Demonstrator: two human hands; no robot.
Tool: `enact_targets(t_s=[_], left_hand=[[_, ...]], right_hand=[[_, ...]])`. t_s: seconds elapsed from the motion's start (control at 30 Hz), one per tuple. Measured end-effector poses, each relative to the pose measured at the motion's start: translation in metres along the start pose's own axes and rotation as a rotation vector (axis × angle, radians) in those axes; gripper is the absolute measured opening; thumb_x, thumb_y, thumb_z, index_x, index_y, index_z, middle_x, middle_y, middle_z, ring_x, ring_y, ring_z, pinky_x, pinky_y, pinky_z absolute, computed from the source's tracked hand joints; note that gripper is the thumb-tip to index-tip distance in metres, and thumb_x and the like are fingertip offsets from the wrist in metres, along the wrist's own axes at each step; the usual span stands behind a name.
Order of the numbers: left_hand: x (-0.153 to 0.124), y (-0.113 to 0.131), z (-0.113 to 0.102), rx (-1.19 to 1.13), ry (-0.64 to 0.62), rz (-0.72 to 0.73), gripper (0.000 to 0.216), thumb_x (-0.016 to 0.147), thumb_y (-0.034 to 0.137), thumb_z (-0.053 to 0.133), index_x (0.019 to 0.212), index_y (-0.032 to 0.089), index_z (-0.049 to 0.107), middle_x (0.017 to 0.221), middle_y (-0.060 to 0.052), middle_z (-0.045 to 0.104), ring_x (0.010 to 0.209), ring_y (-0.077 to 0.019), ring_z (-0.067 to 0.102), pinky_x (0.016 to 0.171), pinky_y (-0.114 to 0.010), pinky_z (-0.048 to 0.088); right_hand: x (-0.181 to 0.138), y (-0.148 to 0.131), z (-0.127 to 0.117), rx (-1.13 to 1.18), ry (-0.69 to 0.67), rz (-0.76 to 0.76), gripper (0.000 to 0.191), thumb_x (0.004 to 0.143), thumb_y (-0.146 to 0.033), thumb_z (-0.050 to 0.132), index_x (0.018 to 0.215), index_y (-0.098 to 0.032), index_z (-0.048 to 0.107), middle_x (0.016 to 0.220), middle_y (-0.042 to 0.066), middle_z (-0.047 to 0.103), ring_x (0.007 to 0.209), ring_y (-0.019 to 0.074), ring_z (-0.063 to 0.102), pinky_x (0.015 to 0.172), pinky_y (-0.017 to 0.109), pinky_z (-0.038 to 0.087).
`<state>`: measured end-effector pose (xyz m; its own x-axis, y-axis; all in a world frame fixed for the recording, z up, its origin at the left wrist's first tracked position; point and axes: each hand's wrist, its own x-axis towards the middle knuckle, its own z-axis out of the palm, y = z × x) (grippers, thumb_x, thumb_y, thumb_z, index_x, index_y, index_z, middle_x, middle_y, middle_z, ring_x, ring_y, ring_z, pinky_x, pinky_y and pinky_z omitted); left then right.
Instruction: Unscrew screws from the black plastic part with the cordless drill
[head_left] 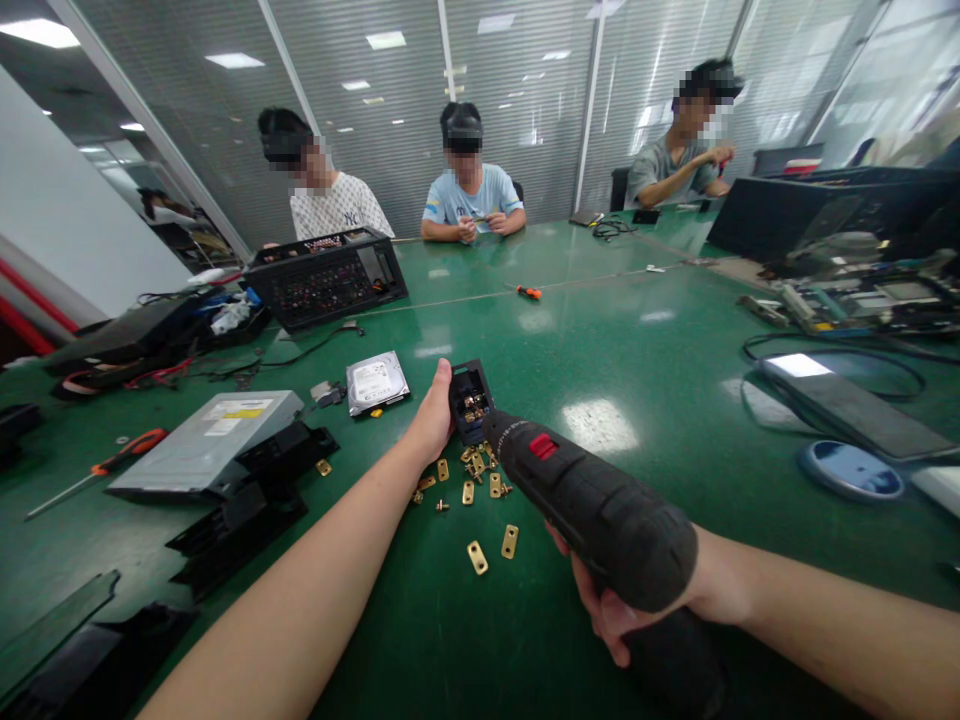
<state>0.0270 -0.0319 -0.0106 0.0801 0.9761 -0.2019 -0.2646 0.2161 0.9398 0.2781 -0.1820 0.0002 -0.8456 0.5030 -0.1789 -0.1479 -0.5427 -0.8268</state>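
My left hand (433, 415) grips a small black terminal block (470, 399) with brass fittings inside, held upright on the green table (622, 330). My right hand (622, 605) is wrapped round a black electric screwdriver (592, 505) with a red switch; its tip points into the block. Several loose brass plates and screws (480, 490) lie on the table just below the block.
A hard drive (376, 381), an optical drive (206, 440) and black plastic parts (247, 510) lie to the left. A black computer chassis (326, 278) stands farther back. Circuit boards and cables (855, 290) sit at the right. Three other people sit at the far side.
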Motion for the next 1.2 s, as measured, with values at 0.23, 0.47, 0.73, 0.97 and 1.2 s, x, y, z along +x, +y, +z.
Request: enact_targets(t_s=[0.23,0.47,0.73,0.97,1.2], left_hand=[[0.002,-0.001,-0.002,0.024,0.01,-0.01,0.084,0.104,0.082,0.037,0.12,0.009,0.077,0.099,-0.02,0.083,0.099,-0.0347,0.082,0.093,-0.046,0.065],[0.002,-0.002,-0.002,0.055,-0.005,-0.005,0.088,0.103,0.084,0.035,0.127,0.01,0.077,0.095,-0.019,0.084,0.096,-0.0346,0.083,0.09,-0.045,0.066],[0.001,-0.001,-0.002,0.041,-0.004,0.001,0.086,0.101,0.085,0.042,0.126,0.01,0.077,0.099,-0.019,0.084,0.1,-0.0352,0.082,0.093,-0.046,0.065],[0.002,-0.003,-0.003,0.006,0.01,0.001,0.084,0.101,0.084,0.044,0.126,0.01,0.075,0.102,-0.021,0.083,0.101,-0.0353,0.082,0.093,-0.047,0.065],[0.003,-0.004,-0.004,0.004,0.006,-0.009,0.086,0.099,0.086,0.047,0.129,0.01,0.074,0.103,-0.02,0.084,0.101,-0.0347,0.082,0.092,-0.045,0.065]], right_hand=[[0.0,-0.002,0.002,-0.002,0.017,0.012,0.051,0.066,-0.021,0.104,0.102,-0.015,0.069,0.072,-0.001,0.074,0.059,0.0148,0.074,0.055,0.024,0.064],[-0.001,-0.005,0.005,0.029,0.037,0.008,0.049,0.064,-0.018,0.103,0.1,-0.014,0.07,0.072,0.0,0.076,0.058,0.0137,0.074,0.056,0.024,0.065],[-0.001,-0.007,0.008,-0.004,0.045,0.009,0.048,0.065,-0.023,0.104,0.098,-0.013,0.071,0.072,0.0,0.074,0.058,0.0133,0.073,0.056,0.023,0.064],[0.001,0.004,-0.003,0.031,-0.01,-0.02,0.053,0.067,-0.023,0.103,0.106,-0.015,0.068,0.074,0.001,0.077,0.06,0.0159,0.075,0.055,0.024,0.063],[0.002,0.008,-0.006,0.006,-0.008,-0.023,0.051,0.066,-0.028,0.104,0.098,-0.015,0.067,0.073,0.001,0.076,0.058,0.0144,0.074,0.056,0.025,0.064]])
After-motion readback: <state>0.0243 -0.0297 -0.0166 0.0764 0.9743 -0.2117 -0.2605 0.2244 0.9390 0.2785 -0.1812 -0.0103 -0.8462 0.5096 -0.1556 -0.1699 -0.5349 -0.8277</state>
